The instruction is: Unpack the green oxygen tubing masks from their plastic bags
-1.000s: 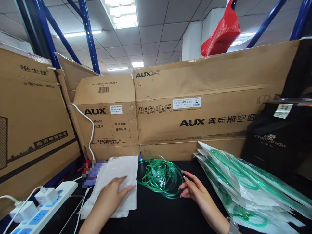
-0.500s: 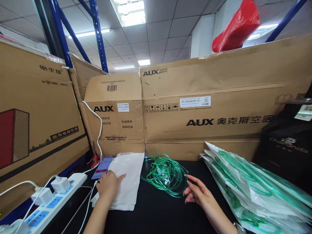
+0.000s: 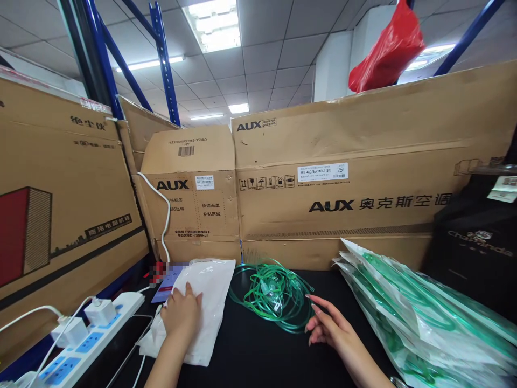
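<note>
My left hand (image 3: 182, 313) lies with spread fingers on a stack of flat white plastic pouches (image 3: 210, 307), left of centre on the black tabletop (image 3: 250, 350). My right hand (image 3: 328, 322) hovers over the table with its fingers apart and slightly bent, holding nothing. Its fingertips are close to the right edge of a loose coil of clear green tubing (image 3: 274, 293); whether they touch it I cannot tell. Small clear parts sit in the middle of the coil. To the right of my right hand leans a pile of pouches with green tubing inside (image 3: 407, 302).
A white power strip (image 3: 89, 339) with plugged-in chargers and cables runs along the left. A purple card (image 3: 169, 280) lies behind the white pouches. Cardboard panels (image 3: 283, 215) wall off the back and left. A black bag (image 3: 472, 237) stands at the right.
My left hand has shifted slightly right, its fingers flatter on the white pouches, which have slid a little towards me and to the left. My right hand is nearly unmoved.
</note>
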{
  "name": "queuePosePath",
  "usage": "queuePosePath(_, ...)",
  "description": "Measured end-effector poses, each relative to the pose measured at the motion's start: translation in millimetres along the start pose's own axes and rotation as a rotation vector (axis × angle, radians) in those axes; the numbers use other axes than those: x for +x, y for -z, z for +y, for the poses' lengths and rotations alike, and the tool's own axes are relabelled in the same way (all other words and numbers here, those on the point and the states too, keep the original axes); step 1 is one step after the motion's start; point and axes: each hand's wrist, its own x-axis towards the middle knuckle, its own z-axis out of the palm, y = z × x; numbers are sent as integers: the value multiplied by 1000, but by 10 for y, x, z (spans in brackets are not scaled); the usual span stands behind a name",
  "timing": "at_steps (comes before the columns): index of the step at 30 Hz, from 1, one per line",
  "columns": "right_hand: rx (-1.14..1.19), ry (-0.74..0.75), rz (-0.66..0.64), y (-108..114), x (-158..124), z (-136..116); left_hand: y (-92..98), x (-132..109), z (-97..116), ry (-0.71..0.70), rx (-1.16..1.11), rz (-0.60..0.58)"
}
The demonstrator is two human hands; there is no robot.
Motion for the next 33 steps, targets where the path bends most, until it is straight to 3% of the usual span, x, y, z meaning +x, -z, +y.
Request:
queuePosePath(5, 0, -11, 0, -8, -14, -23, -183, -14, 121, -68, -18, -131)
queuePosePath(9, 5, -11, -7, 0, 8, -7, -231, -12, 142, -55, 1, -117)
queuePosePath(14, -4, -12, -20, 22, 25, 20, -254, -23, 143, -24, 11, -17)
queuePosePath(21, -95, 58, -27, -25, 8, 10, -191, -48, 181, -108, -87, 241)
queuePosePath(24, -227, 215, -24, -118, -130, -101, -173, 19, 158, -202, -209, 312)
queuePosePath(28, -534, 582, 65, -146, -513, -386, -199, 90, 146, -268, -389, 369)
queuePosePath(31, -795, 805, 170, 39, -773, -627, -217, 63, 204, -339, -611, 399)
queuePosePath(33, -914, 879, 268, 294, -863, -770, -215, 22, 264, -331, -782, 407)
